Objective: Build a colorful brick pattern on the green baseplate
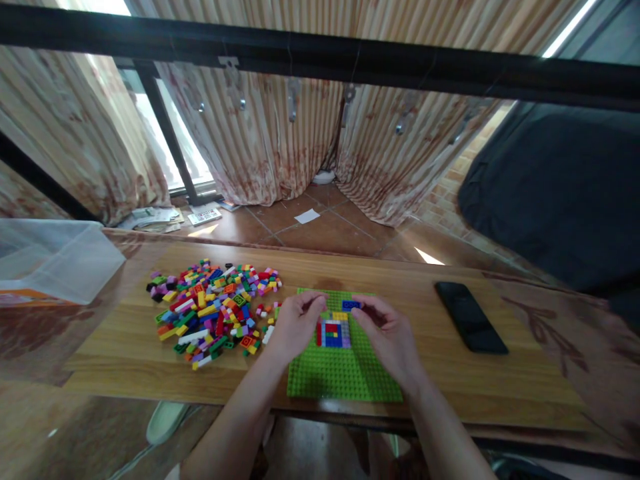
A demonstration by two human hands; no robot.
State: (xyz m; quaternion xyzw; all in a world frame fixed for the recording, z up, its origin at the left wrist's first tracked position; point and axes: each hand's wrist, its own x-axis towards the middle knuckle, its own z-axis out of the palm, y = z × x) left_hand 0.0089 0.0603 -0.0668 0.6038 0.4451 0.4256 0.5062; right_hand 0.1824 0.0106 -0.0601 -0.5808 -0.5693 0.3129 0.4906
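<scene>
a person works with both hands over a green plate (345, 381) that lies by the near edge of the wooden counter (505, 393), about midway between its left and right ends. the right hand (384, 328) comes in over the plate's right edge, its thumb and forefinger pinching a blue brick (351, 305) near the plate's far edge; whether the brick touches the studs under it cannot be told. the left hand (299, 323) is over the plate's left edge, thumb and forefinger close together near the far edge, and it cannot be told whether they pinch anything. between the hands, a small patch of joined bricks (333, 333) sits on the plate, red, blue and pale ones with a yellow row along its far side. the step in hand seems to be placing the blue brick just beyond that yellow row. such a move would call for turning the brick square to the studs, lining it up, then pressing straight down without knocking its neighbours. loose bricks (216, 312) lie heaped toward the counter's left end, and a phone (471, 318) lies toward the right end.
</scene>
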